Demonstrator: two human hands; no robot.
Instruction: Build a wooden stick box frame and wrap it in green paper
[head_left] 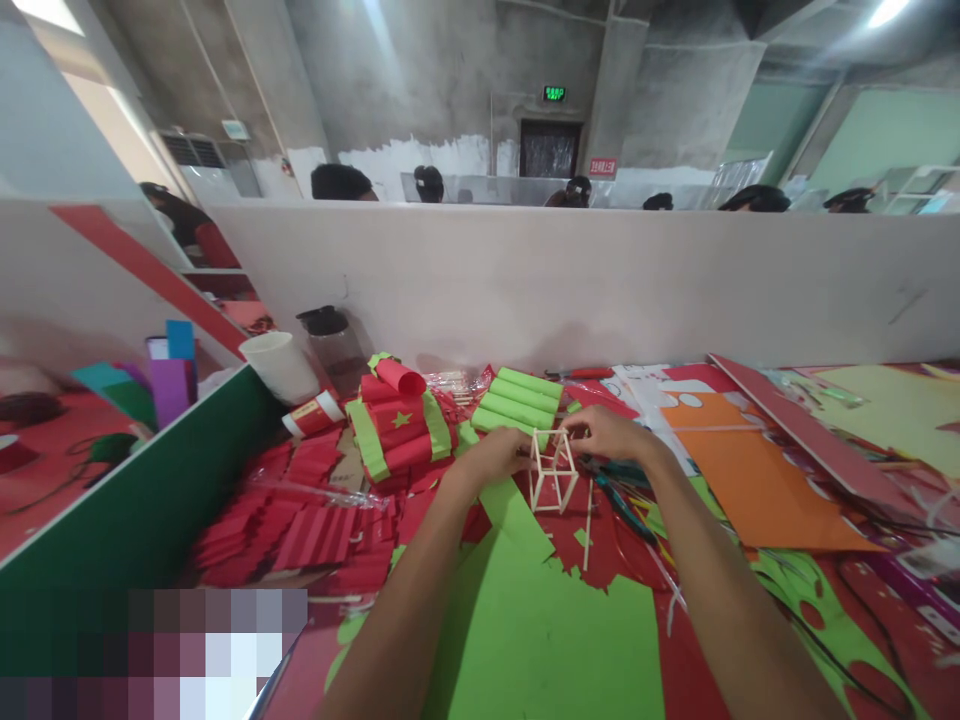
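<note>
A small open box-shaped frame of pale wooden sticks [555, 472] stands among the paper pieces at the table's middle. My left hand [499, 456] closes on its left side, the fingertips partly behind the sticks. At the upper right corner, my right hand [606, 436] pinches the frame with thumb and finger. A loose wooden stick [589, 525] lies just below my right hand, beside pliers with teal handles [628, 508]. Under and in front of the frame spreads a large green paper sheet [555, 640] with a ragged cut edge. Behind it sits a ridged green paper panel [519, 400].
To the left are a red paper model with a star [401, 420], folded red paper strips [319, 535], a white paper roll [279, 367] and a clear bottle [334, 350]. Orange card [739, 470] lies right. A green divider [150, 460] and white partition [570, 280] bound the table.
</note>
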